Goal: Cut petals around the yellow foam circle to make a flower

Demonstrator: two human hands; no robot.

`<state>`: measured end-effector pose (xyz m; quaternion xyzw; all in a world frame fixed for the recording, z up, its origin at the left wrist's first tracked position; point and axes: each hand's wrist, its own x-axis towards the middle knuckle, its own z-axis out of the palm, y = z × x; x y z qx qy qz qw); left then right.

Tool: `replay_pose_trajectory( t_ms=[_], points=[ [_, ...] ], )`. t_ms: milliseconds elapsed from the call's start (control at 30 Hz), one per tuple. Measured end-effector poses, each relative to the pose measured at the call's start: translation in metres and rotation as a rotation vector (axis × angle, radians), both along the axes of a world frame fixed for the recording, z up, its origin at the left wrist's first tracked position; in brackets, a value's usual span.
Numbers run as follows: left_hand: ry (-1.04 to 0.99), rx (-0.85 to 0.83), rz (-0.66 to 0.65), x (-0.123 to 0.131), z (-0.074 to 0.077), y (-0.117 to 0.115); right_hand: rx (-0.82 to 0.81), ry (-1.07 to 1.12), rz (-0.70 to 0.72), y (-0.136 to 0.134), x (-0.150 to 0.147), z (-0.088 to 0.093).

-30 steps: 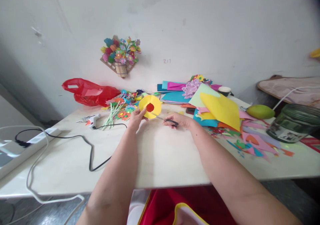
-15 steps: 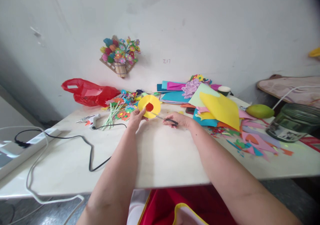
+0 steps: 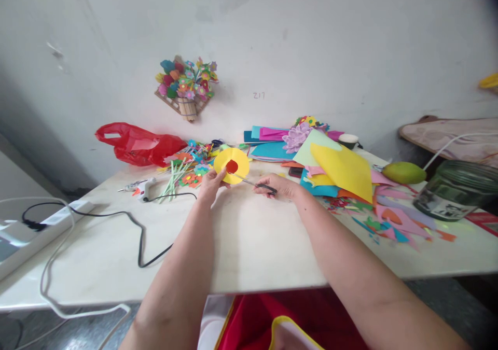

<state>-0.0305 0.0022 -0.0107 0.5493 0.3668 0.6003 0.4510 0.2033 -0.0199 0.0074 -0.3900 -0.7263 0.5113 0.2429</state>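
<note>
My left hand (image 3: 212, 183) pinches the lower edge of a yellow paper disc (image 3: 234, 165) with a small red circle at its middle, held upright above the table. My right hand (image 3: 280, 186) grips the black handles of scissors (image 3: 257, 184), whose blades point left and reach into the disc near the red centre. Both forearms stretch out over the pale tabletop (image 3: 249, 246).
A glue gun (image 3: 143, 187) with a black cord lies left, near a red plastic bag (image 3: 138, 143) and small paper flowers (image 3: 187, 166). Coloured paper sheets (image 3: 342, 168) and scraps pile up right, with a green mango (image 3: 404, 173) and a jar (image 3: 453, 190). A power strip (image 3: 46, 225) sits far left.
</note>
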Motion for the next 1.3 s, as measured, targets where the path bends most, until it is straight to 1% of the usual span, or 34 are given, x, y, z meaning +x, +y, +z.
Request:
replay_pose_trajectory(
  t_ms=[333, 433, 633, 933, 1133, 1300],
  points=[
    [-0.014, 0.01, -0.005, 0.0, 0.0, -0.001, 0.015, -0.009, 0.001, 0.0, 0.001, 0.0],
    [-0.011, 0.005, -0.006, 0.0, 0.0, -0.001, 0.019, 0.0, 0.004, 0.004, 0.002, -0.003],
    [-0.006, 0.013, -0.009, 0.0, -0.001, -0.002, -0.03, 0.066, -0.001, 0.013, 0.003, -0.012],
    [-0.039, 0.057, -0.009, 0.003, 0.001, -0.002, -0.042, 0.022, -0.016, 0.014, 0.004, -0.009],
    [-0.089, 0.015, 0.053, 0.004, 0.0, 0.0, -0.039, 0.061, -0.004, 0.012, 0.003, -0.009],
    [-0.084, -0.002, 0.05, 0.004, 0.0, 0.0, -0.069, 0.08, -0.006, 0.008, 0.004, -0.006]
  ],
)
